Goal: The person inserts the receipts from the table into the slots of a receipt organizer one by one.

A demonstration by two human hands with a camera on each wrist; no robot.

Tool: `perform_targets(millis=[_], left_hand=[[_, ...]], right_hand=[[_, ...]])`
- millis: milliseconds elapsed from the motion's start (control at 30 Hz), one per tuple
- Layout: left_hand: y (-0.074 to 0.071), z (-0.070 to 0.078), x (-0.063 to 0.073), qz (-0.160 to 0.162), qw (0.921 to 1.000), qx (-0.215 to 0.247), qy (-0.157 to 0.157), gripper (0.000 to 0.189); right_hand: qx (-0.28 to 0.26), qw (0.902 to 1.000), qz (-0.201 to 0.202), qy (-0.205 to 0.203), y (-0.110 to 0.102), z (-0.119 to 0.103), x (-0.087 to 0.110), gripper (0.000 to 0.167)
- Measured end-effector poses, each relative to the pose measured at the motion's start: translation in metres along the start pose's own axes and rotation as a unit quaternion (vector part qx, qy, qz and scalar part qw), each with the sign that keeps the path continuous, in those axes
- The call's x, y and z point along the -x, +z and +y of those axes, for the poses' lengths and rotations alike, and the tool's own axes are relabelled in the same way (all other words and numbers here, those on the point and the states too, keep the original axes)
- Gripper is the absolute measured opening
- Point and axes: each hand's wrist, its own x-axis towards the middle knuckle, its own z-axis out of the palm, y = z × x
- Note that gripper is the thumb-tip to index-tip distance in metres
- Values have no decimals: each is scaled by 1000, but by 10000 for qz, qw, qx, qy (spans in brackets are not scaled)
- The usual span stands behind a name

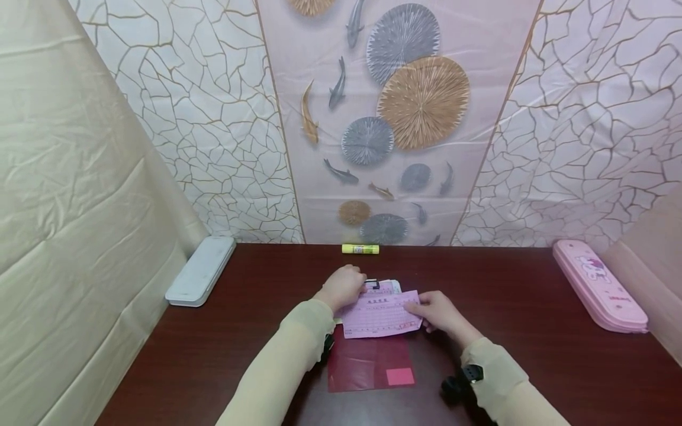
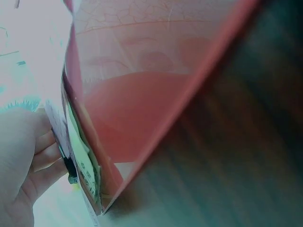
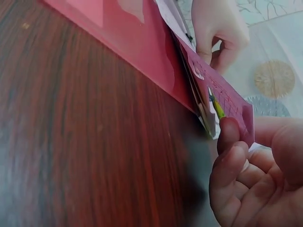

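A pink printed slip [image 1: 380, 319] with ruled lines and a red stamp-like mark lies over several other papers [image 1: 395, 286]. My right hand [image 1: 439, 312] pinches its right edge between thumb and fingers. At the upper left of the stack, my left hand [image 1: 343, 288] grips the papers beside a small black clip-like piece [image 1: 373, 284]. In the left wrist view, greenish papers [image 2: 84, 161] show edge-on behind the front sheets. Below the slip extends a see-through red plastic folder [image 1: 354, 364] with a pink label [image 1: 399, 376]; its upper part is hidden by the papers.
A yellow glue stick [image 1: 360, 249] lies at the table's back edge. A white case [image 1: 200, 271] stands at the left, a pink pencil case [image 1: 599, 284] at the right. The dark wooden table [image 1: 256, 355] meets a patterned cloth [image 1: 383, 195] behind.
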Motion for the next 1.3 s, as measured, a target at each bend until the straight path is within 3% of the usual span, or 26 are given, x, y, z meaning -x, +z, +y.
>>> perform_targets(millis=[333, 533, 833, 1100, 1300], left_hand=[[3, 1, -3, -134, 9996, -252, 60, 12], [5, 0, -3, -30, 9992, -380, 146, 12], [1, 3, -4, -276, 9970, -638, 326, 10], [-6, 8, -3, -313, 9949, -833, 473, 14], [-3, 6, -3, -114, 9939, -920, 595, 12]], right_hand=[[-7, 9997, 215, 150, 17, -11, -10, 23], [117, 9985, 458, 260, 23, -15, -15, 25], [846, 9918, 939, -189, 33, -17, -19, 30], [1515, 9852, 803, -15, 42, -29, -20, 42], [2056, 9767, 604, 143, 44, -37, -25, 44]])
